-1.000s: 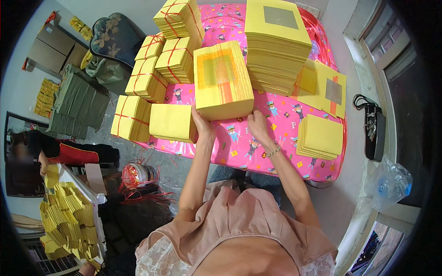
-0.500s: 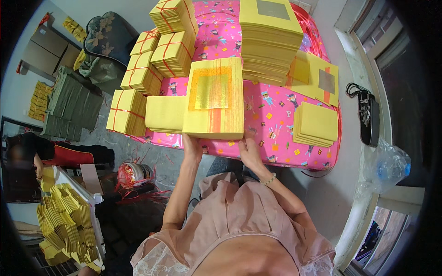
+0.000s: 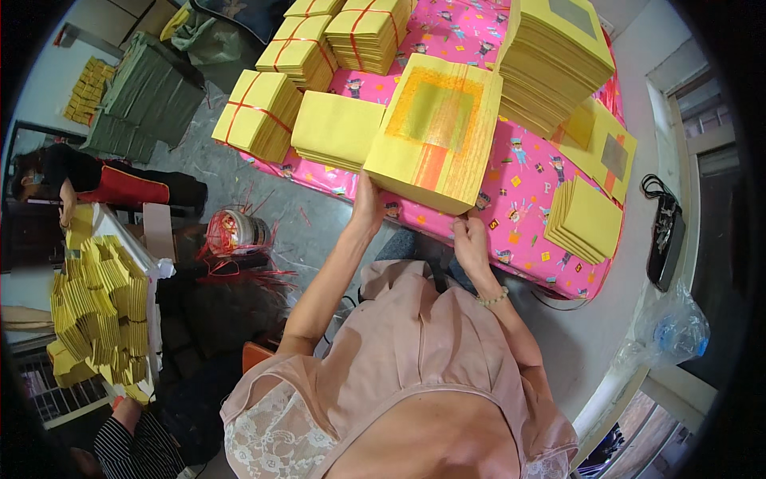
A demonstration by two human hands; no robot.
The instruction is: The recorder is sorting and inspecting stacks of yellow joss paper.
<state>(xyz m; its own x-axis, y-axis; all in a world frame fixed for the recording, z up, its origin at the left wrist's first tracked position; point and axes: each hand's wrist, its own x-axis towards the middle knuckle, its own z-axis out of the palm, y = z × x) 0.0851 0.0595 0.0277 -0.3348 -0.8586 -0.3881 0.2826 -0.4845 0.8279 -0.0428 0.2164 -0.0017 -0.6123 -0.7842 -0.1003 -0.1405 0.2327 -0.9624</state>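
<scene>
Beside fingers point(image 3: 469, 229) whose grip I can't tell, a yellow stack point(image 3: 427, 164) bears an orange-framed gold square point(image 3: 440, 118).

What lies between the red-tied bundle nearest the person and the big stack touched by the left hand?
In the head view, a small, untied yellow stack lies between the red-tied bundle and the big stack.

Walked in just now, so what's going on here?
A person's left hand is against the near left corner of a yellow stack, and the right hand is at its near right corner. It is at the near edge of a pink table, with red-tied bundles to its left and a taller stack behind it to the right. Farther left, another person is beside a yellow pile.
</scene>
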